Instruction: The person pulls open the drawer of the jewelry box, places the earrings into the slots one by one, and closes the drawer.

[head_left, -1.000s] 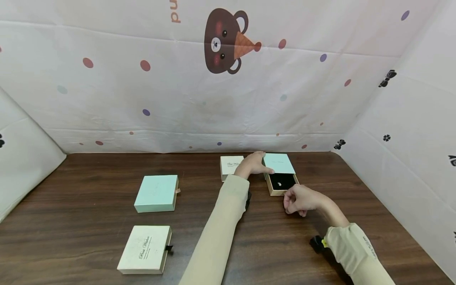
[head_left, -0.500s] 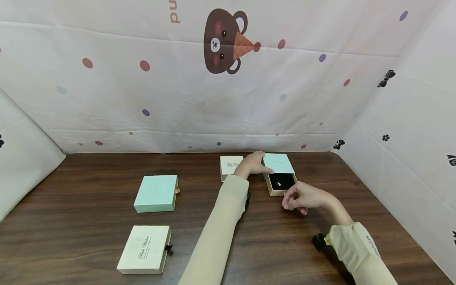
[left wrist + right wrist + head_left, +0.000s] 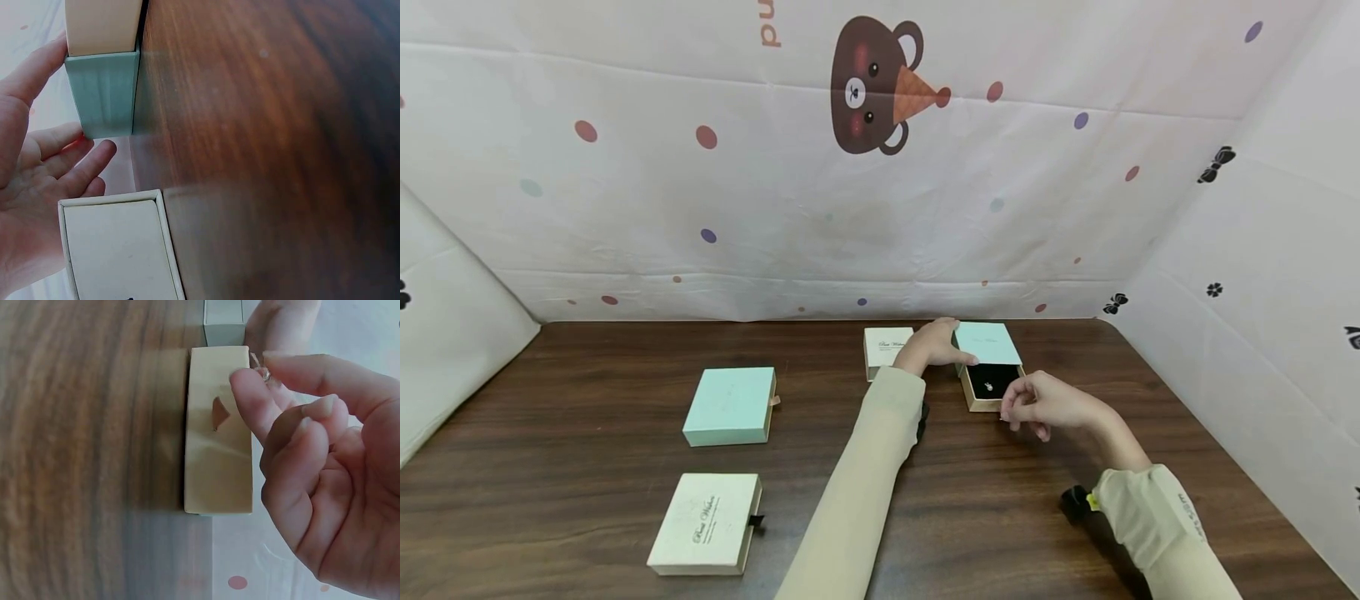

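Note:
My left hand [image 3: 934, 346] holds the mint sleeve [image 3: 985, 342] of a jewelry box at its left side. In the left wrist view its thumb [image 3: 47, 65] lies along the sleeve's edge and the fingertips reach the far end. The sleeve's cream drawer [image 3: 984, 406] is pulled partway out toward me. On its black lining rests a small silvery ornament [image 3: 988, 387]. My right hand [image 3: 1048, 406] hovers at the drawer's front right corner. Between thumb and index finger it pinches a small sparkling piece of jewelry [image 3: 267, 374]; its other fingers are curled.
A small cream box [image 3: 883, 343] stands just left of my left hand. Farther left are a closed mint box [image 3: 730, 404] with a tan tab and a closed cream box [image 3: 703, 521] with a black tab. A patterned cloth [image 3: 775, 208] rises behind the wooden table [image 3: 587, 400].
My right hand has risen slightly toward the drawer and now overlaps its front right corner. The left hand and the boxes have stayed put.

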A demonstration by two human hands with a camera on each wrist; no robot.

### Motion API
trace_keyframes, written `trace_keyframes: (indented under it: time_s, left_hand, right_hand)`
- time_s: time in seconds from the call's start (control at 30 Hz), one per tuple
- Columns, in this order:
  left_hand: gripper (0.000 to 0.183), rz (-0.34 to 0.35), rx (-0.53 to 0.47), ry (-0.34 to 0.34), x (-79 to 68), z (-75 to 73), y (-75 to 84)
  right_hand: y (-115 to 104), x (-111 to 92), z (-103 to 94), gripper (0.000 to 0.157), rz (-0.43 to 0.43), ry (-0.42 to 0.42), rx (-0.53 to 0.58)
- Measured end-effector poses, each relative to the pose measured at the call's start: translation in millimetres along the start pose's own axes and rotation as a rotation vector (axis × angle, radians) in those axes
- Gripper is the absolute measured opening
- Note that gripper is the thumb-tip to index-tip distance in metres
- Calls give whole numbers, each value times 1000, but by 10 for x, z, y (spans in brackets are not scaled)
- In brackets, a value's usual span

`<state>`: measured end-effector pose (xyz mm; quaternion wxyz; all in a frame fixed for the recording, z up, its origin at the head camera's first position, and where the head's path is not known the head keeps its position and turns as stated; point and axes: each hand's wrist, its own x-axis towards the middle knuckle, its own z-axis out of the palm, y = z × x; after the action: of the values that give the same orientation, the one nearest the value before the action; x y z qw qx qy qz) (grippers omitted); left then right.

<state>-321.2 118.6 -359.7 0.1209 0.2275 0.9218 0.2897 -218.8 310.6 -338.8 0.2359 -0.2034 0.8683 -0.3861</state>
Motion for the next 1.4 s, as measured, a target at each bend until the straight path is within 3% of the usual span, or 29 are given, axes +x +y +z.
trace_keyframes:
  time_s: [0.57,0.8,0.97,1.23,1.4]
  left_hand:
    - [80,-2,7,2,-25,-14,20]
    - [80,-8,5,1,-21,-16,24]
    - [80,-5,12,1,-16,-18,19]
    - [81,4,20,0,-3,0,6]
    - [81,10,31,3,6,5,4]
  right_hand:
    - [28,26,-156,27,37,174,30]
    - [27,45,-151,24,49,263,18]
    - [46,62,-148,26,53,283,62]
    - [89,115,-141,26,5,313,42]
    - [103,139,-133,26,27,369,42]
